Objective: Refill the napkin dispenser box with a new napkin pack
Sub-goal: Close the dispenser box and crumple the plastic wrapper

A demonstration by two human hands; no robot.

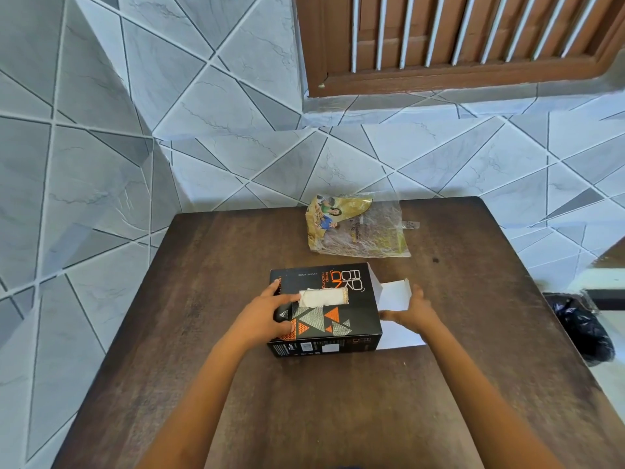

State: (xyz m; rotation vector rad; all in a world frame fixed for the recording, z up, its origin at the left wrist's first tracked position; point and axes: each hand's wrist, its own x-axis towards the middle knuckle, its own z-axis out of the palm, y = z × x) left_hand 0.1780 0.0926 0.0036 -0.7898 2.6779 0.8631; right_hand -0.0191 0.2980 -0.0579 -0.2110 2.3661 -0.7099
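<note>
A black dispenser box (338, 319) with orange and grey triangles lies flat on the brown wooden table (338, 401). White napkin (323, 297) shows through the slot in its top. My left hand (267, 319) rests flat on the box's left part, fingers spread, fingertips near the slot. The box's right end is open, its white flaps (394, 294) folded outward. My right hand (412, 311) is at that open end, fingers apart, touching the flaps. An empty, crumpled clear-and-gold napkin wrapper (358, 228) lies behind the box.
The table stands in a corner of grey tiled walls. A brown louvred window is above the far wall. A black plastic bag (581, 330) sits on the floor to the right of the table.
</note>
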